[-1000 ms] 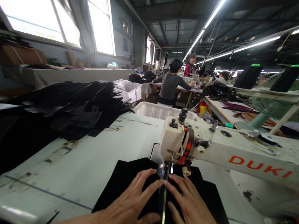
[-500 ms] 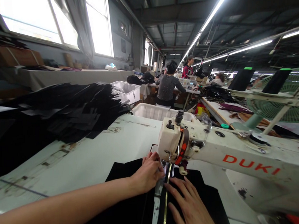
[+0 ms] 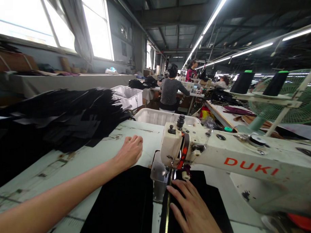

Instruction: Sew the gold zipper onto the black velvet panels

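Observation:
My right hand (image 3: pixel 190 207) lies flat with fingers spread on a black fabric piece (image 3: pixel 214 199), beside a zipper (image 3: pixel 168 207) with gold-coloured teeth. The zipper runs up under the needle area of a white sewing machine (image 3: pixel 172 146), where the machine head hides its far end. My left hand (image 3: pixel 130 151) is closed, fingers curled, over the pale table left of the machine; whatever it may hold is hidden. Just below that hand, another black fabric panel (image 3: pixel 122 202) lies on the table, left of the metal plate (image 3: pixel 159 169).
A heap of black fabric pieces (image 3: pixel 68 116) covers the table's left side. White plastic bins (image 3: pixel 145 113) stand beyond the table. Two black thread cones (image 3: pixel 243 83) and a green fan (image 3: pixel 297 101) are at the right. A co-worker (image 3: pixel 171 92) sits ahead.
My left hand has moved away from the needle area, leftward and farther back over the table. My right hand stays on the fabric by the zipper. The view has shifted slightly.

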`<state>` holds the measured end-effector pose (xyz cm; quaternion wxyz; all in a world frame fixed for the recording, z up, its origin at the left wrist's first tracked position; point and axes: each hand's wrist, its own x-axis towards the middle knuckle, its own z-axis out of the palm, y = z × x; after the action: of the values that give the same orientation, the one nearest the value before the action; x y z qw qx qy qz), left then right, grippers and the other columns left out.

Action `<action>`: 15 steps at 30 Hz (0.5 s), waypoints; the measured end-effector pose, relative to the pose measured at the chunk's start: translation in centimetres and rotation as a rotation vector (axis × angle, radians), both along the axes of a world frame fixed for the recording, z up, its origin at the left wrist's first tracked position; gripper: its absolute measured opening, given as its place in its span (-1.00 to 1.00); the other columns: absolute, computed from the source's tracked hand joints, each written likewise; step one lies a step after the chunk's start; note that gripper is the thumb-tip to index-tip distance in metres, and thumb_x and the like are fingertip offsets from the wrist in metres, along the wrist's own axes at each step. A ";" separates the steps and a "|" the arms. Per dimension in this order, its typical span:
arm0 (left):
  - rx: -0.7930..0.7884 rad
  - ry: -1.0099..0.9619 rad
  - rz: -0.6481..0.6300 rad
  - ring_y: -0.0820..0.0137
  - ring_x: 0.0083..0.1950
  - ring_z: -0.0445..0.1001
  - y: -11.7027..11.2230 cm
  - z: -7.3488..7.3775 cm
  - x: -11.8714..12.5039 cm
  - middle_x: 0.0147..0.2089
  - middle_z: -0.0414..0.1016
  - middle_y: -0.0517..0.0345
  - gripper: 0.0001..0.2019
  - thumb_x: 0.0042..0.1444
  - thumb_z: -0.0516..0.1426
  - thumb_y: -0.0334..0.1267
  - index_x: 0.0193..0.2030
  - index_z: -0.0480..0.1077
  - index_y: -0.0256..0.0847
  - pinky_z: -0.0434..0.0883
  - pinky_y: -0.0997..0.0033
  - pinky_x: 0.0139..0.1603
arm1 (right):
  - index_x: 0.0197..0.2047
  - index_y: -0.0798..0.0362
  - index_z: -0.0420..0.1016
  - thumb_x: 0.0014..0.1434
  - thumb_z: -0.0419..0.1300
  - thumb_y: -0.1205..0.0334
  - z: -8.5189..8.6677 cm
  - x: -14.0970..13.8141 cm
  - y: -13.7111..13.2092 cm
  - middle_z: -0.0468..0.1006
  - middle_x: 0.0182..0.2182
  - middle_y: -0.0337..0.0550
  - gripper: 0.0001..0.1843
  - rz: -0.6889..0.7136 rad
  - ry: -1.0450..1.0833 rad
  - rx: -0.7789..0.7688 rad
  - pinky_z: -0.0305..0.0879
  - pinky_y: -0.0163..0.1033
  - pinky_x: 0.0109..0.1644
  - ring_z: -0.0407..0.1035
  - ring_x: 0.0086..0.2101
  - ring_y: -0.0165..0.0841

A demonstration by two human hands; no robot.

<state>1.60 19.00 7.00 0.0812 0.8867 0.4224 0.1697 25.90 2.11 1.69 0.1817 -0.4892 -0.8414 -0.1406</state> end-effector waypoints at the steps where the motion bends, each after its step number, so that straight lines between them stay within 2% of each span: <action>1: 0.048 -0.012 0.043 -0.07 0.29 0.15 0.0 -0.1 -0.4 0.18 0.28 -0.25 -0.72 0.22 -0.06 -0.53 -0.10 0.44 -0.36 0.04 -0.26 0.30 | 0.16 -0.06 0.39 0.22 0.13 0.27 0.0 0.0 0.1 0.49 0.08 -0.15 -0.58 0.004 -0.012 0.003 0.50 0.02 0.07 0.43 0.05 -0.21; 3: 0.091 -0.018 0.082 -0.08 0.36 0.06 -1.6 -0.8 -1.3 0.30 0.15 -0.29 -0.66 0.25 -0.04 -0.49 0.12 0.35 -0.39 0.02 -0.24 0.34 | 0.17 -0.04 0.39 0.23 0.13 0.25 0.0 0.0 0.1 0.49 0.08 -0.15 -0.57 0.012 -0.037 0.028 0.51 0.00 0.04 0.44 0.05 -0.21; 6: 0.017 0.024 -0.031 0.08 0.28 0.29 -6.7 -2.8 -2.6 0.31 0.22 -0.09 -0.56 0.26 0.12 -0.27 0.27 0.26 -0.18 0.31 0.08 0.28 | 0.19 -0.02 0.37 0.23 0.15 0.22 -0.3 0.2 0.1 0.46 0.12 -0.15 -0.55 0.031 -0.060 0.059 0.52 -0.01 0.04 0.44 0.05 -0.22; 7: -0.043 0.036 -0.128 0.06 0.32 0.24 -8.4 -3.5 -2.9 0.37 0.16 -0.06 -0.48 0.26 0.14 -0.20 0.35 0.18 -0.10 0.31 0.06 0.28 | 0.20 -0.02 0.36 0.23 0.15 0.21 -0.3 0.3 0.1 0.45 0.14 -0.16 -0.54 0.036 -0.061 0.053 0.50 -0.01 0.06 0.43 0.06 -0.22; 8: -0.096 0.064 -0.201 0.01 0.39 0.12 -9.8 -4.0 -3.0 0.42 0.07 -0.03 -0.38 0.27 0.15 -0.16 0.42 0.05 -0.02 0.22 -0.08 0.33 | 0.21 -0.03 0.36 0.24 0.15 0.20 -0.3 0.3 0.0 0.43 0.15 -0.17 -0.54 0.042 -0.058 0.044 0.49 -0.02 0.08 0.42 0.07 -0.23; 10: -0.175 0.075 -0.254 -0.01 0.45 -0.05 -11.3 -4.6 -2.8 0.46 -0.01 0.03 -0.34 0.31 0.13 -0.17 0.45 -0.08 0.09 -0.01 -0.31 0.36 | 0.23 -0.04 0.34 0.26 0.14 0.18 -0.2 0.3 -0.1 0.41 0.17 -0.17 -0.54 0.039 -0.054 0.022 0.46 -0.03 0.12 0.40 0.09 -0.23; 12: -0.237 0.053 -0.253 -0.01 0.46 -0.08 -11.4 -4.4 -2.4 0.45 0.02 -0.02 -0.36 0.28 0.18 -0.16 0.43 0.02 0.03 -0.09 -0.34 0.36 | 0.22 -0.04 0.36 0.28 0.13 0.16 0.0 0.3 -0.2 0.41 0.17 -0.15 -0.55 0.035 -0.059 0.020 0.45 -0.02 0.13 0.39 0.10 -0.21; 15: -0.305 -0.026 -0.215 0.02 0.42 0.06 -11.1 -3.4 -2.0 0.39 0.15 -0.09 -0.47 0.18 0.27 -0.15 0.27 0.28 -0.11 0.13 -0.10 0.37 | 0.18 -0.06 0.40 0.26 0.14 0.15 0.1 0.2 -0.3 0.41 0.17 -0.14 -0.58 0.051 -0.072 0.043 0.48 0.00 0.09 0.39 0.10 -0.18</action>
<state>-0.44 7.87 3.59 0.2376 0.9018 0.3451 0.1056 26.14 1.78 1.80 0.1653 -0.4582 -0.8564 -0.1712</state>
